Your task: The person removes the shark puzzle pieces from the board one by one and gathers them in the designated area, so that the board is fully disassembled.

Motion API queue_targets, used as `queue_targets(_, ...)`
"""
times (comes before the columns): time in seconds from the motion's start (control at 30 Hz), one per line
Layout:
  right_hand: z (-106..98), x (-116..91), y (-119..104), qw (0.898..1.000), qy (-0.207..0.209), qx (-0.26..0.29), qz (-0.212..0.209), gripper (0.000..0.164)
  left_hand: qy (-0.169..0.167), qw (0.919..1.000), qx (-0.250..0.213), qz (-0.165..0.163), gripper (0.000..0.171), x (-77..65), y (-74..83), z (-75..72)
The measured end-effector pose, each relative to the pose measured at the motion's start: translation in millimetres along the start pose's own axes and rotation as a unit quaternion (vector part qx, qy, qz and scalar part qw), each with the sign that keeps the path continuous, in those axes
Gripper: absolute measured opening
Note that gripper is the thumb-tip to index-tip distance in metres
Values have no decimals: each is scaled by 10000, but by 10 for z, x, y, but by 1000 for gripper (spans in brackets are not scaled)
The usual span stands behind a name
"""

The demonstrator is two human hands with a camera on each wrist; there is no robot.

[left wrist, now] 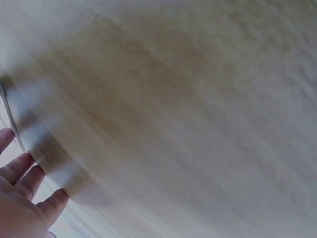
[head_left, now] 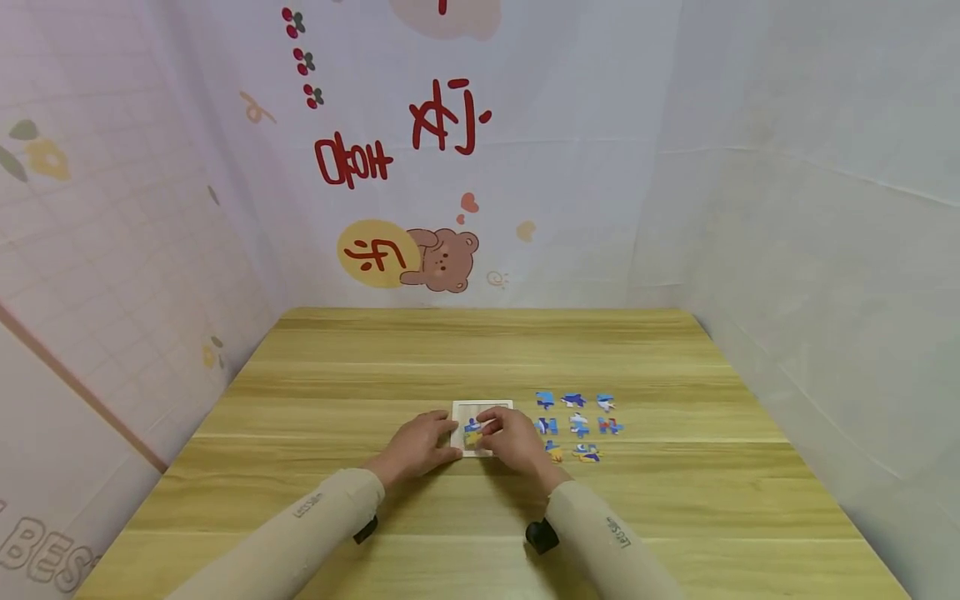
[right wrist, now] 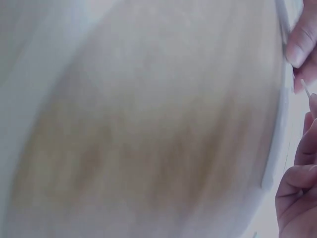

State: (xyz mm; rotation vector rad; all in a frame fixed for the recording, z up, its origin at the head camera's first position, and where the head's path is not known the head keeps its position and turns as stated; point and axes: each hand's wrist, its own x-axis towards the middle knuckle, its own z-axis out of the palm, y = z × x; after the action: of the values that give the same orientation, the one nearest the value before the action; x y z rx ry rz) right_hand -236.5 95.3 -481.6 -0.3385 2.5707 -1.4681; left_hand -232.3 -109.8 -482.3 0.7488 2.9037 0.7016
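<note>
A small white puzzle tray (head_left: 480, 402) lies on the table, with a few blue and yellow pieces (head_left: 472, 437) fitted in its lower left part. My left hand (head_left: 422, 443) rests against the tray's left side, thumb low and fingers higher up. In the left wrist view the fingers (left wrist: 30, 181) are spread, tips at the edge. Above the tray's right half, my right hand (head_left: 514, 437) pinches a puzzle piece, seen edge-on as a thin pale strip (right wrist: 305, 88) in the right wrist view. Its picture is mostly hidden by the fingers.
Right of the tray, loose puzzle pieces (head_left: 578, 425) are laid out in rough rows, several of them, some partly behind the right hand. The wooden table (head_left: 360, 358) meets printed white cloth walls (head_left: 585, 208) at the back and sides.
</note>
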Motion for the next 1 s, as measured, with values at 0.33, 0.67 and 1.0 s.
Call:
queue_targets(0.33, -372, -89, 134, 9989, 250, 330, 220, 28, -49, 10000, 25, -68, 52, -12, -14, -9)
queue_targets(0.67, -908, -324, 409, 9955, 633, 440, 557, 30, -4, 10000, -62, 28, 52, -47, -20, 4)
queue_targets(1.0, -1498, -645, 790, 9934, 716, 124, 889, 35, 55, 9999, -146, 73, 52, -81, -34, -24)
